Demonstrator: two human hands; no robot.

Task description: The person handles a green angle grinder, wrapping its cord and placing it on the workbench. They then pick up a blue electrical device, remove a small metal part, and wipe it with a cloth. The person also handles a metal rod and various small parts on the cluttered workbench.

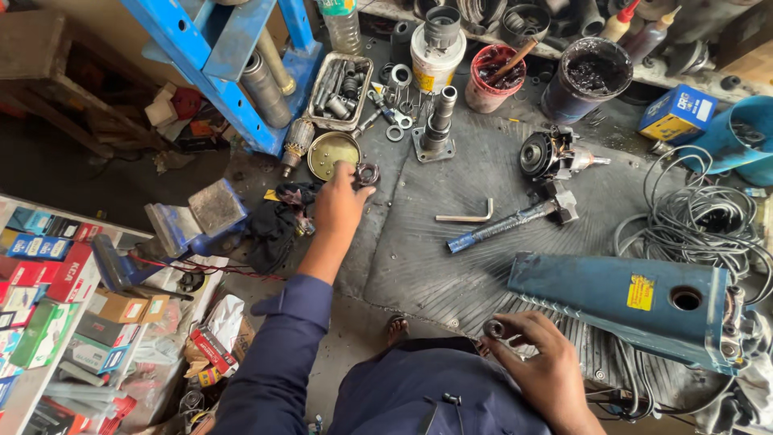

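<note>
My left hand (pixel 338 205) reaches out over the ribbed rubber mat (pixel 451 258) and its fingertips close on a small metal ring-shaped bearing (pixel 368 172) beside a round brass-coloured dish (pixel 332 153). Close to my body, my right hand (pixel 538 362) pinches a small dark round bearing (pixel 493 329). It sits just left of a large blue power-tool housing (pixel 628 304) lying on the mat.
A hammer (pixel 511 221) and an L-shaped hex key (pixel 467 214) lie mid-mat. A motor armature part (pixel 551 155), grease tubs (pixel 585 76), a metal tray of parts (pixel 342 89), coiled cable (pixel 696 221), a blue vice (pixel 173 234) and shelves of boxes (pixel 44 306) surround it.
</note>
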